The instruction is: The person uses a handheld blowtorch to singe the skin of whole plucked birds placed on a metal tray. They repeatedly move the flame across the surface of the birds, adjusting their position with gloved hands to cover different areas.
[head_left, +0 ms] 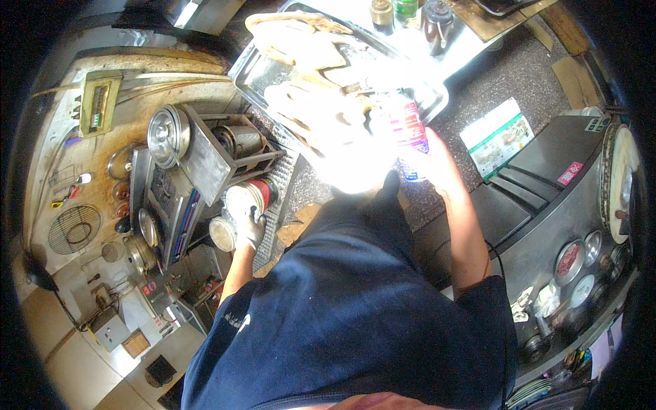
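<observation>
Head view, left hand: the gloved left hand (250,229) reaches down and forward to the machine at the person's left, fingers wrapped over the rim of a white-and-red cylindrical part (250,196) at its front. The hand is closed on that part.
Head view, cylinder axis: the white-and-red cylindrical part lies on its side, its long axis running from the left hand up and right toward the machine body; its round white face turns toward the hand.
Head view, right hand: the bare right hand (430,164) is raised ahead of the chest and grips a can (408,131) with a red, white and blue label, fingers curled round its lower half.
Head view, can axis: the can stands roughly upright, tilted slightly, top toward the steel tray (249,74); glare washes out its upper end, so the nozzle cannot be told.
Head view, relation: the can is well apart from the cylinder, up and to the right of it; the left hand is the nearer one to the machine, the right nearer to the tray.
Head view, surroundings: flat pale pieces (307,41) lie on the tray; bottles (406,8) stand beyond it; a steel pulley wheel (168,134) sits on the machine's left; a leaflet (497,137) lies on the speckled counter to the right.
</observation>
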The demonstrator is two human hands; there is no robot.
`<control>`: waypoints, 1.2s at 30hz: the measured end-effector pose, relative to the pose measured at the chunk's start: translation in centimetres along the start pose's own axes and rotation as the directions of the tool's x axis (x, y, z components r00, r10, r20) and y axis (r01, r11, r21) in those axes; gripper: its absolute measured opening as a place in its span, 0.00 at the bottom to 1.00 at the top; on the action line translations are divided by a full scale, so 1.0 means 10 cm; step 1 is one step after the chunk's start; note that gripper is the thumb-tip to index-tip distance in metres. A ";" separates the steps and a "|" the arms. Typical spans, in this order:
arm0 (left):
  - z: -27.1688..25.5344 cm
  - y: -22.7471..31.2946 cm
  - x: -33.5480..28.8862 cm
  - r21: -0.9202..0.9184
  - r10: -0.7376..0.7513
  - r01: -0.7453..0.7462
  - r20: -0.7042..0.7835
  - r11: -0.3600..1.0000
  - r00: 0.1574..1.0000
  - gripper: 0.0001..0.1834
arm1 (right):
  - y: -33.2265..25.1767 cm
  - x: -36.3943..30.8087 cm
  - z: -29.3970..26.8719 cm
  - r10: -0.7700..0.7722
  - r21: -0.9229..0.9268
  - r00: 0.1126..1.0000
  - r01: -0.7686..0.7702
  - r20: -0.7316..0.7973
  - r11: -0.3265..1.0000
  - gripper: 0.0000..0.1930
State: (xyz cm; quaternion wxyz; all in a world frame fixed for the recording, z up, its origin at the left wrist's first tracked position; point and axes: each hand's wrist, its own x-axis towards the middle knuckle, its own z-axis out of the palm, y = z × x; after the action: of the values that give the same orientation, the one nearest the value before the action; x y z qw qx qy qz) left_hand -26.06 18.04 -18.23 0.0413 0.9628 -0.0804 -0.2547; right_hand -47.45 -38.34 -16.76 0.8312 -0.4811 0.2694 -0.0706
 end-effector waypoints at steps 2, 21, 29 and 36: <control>0.03 -0.07 0.03 0.088 0.033 -0.032 -0.007 0.996 0.999 0.34 | -0.01 0.00 0.01 0.010 0.004 1.000 -0.010 -0.011 1.000 0.25; 0.13 -0.21 -0.09 0.228 0.064 -0.054 -0.034 0.972 0.997 0.30 | -0.02 0.17 -0.05 0.002 0.050 0.999 -0.004 0.033 0.999 0.21; 0.00 0.01 -0.18 0.078 -0.021 0.022 -0.002 0.997 1.000 0.31 | -0.05 0.32 -0.01 0.070 0.026 0.997 -0.071 0.041 0.997 0.21; 0.03 0.02 -0.19 0.127 0.042 -0.039 -0.018 0.991 0.999 0.30 | -0.09 0.43 0.04 0.048 0.013 0.996 -0.049 0.069 0.999 0.20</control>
State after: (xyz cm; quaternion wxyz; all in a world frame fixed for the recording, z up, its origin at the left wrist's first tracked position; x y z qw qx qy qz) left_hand -27.85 18.15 -17.50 -0.0139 0.9642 -0.1153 -0.2383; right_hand -43.47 -40.11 -17.47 0.8450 -0.4704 0.2519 -0.0356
